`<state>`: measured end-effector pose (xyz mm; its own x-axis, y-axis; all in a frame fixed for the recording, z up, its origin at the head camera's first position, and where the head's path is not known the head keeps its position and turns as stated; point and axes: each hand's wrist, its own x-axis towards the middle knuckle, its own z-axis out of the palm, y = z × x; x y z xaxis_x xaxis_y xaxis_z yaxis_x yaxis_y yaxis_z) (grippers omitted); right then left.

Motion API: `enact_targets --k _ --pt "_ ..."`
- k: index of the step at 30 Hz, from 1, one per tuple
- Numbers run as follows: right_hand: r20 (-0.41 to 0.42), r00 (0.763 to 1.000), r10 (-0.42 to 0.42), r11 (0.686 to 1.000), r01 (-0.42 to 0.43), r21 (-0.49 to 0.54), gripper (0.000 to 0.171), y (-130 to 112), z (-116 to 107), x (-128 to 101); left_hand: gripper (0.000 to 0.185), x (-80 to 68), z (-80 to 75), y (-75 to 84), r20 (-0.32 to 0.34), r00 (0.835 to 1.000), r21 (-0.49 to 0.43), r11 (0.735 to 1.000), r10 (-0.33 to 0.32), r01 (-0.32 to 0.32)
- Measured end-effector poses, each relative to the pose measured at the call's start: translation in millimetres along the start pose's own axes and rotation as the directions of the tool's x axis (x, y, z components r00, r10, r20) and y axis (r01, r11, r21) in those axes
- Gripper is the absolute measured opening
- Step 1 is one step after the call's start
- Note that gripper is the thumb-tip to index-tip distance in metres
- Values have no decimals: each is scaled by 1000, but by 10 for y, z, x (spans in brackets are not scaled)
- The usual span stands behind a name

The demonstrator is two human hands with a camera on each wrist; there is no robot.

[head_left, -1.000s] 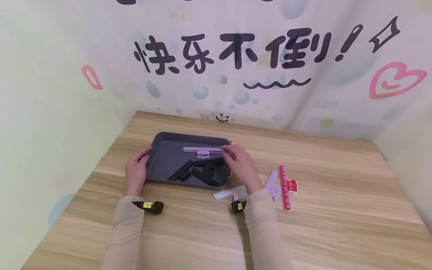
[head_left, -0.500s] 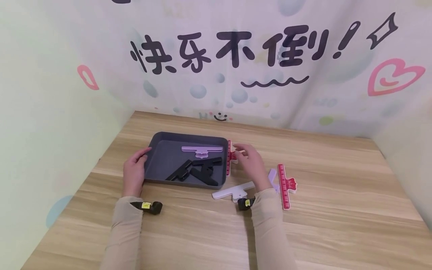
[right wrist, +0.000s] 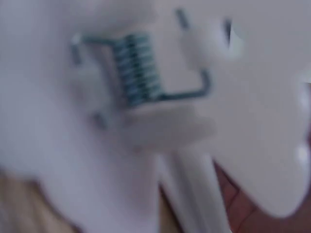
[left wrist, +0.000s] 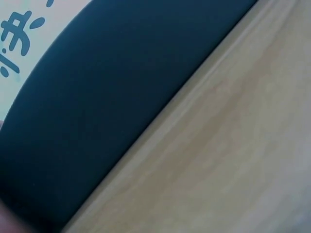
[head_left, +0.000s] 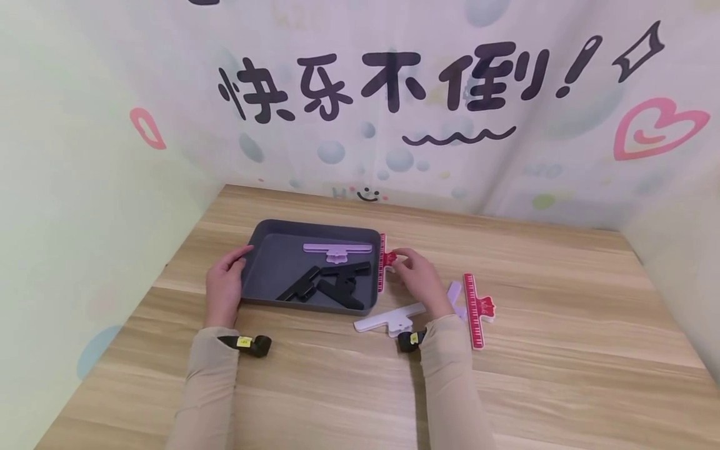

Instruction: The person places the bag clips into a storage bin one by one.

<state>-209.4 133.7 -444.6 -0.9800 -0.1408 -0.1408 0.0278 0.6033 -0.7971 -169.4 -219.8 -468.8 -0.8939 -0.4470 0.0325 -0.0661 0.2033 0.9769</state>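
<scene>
Holding: left hand [head_left: 224, 289] rested loosely against the tray [head_left: 264, 250] at its left wall, probably steadying it.
Pinching: right hand [head_left: 419, 281] had its fingertips closed on the red ruler clip [head_left: 383, 262], which sat just outside the tray's right wall.
Look: that clip was long, red, with ruler ticks.
Inside tray: lilac clip [head_left: 336, 250], black clips [head_left: 332, 284].
Right of tray: white clip [head_left: 388, 319], second red clip [head_left: 477, 309], on the table [head_left: 562, 350].
</scene>
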Motion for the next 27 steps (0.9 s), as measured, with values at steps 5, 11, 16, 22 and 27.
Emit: enact_targets --k 5,11,16,22,27 --pt "9 1000 10 1000 -10 22 38 28 18 10 27 -4 0 15 1 1000 -1 1000 -12 12" --pt "1 1000 -7 999 7 38 46 83 50 52 27 -5 -5 21 -3 1000 6 1000 -16 16" --pt "4 1000 -11 996 10 86 45 153 64 82 28 -9 -6 0 1 1000 1 1000 -26 26" --pt "6 1000 -7 989 6 150 40 179 68 101 28 -2 -2 9 -2 1000 9 1000 -23 23" --pt "5 1000 3 992 -4 128 40 175 64 109 28 6 0 9 -9 1000 13 1000 -25 25"
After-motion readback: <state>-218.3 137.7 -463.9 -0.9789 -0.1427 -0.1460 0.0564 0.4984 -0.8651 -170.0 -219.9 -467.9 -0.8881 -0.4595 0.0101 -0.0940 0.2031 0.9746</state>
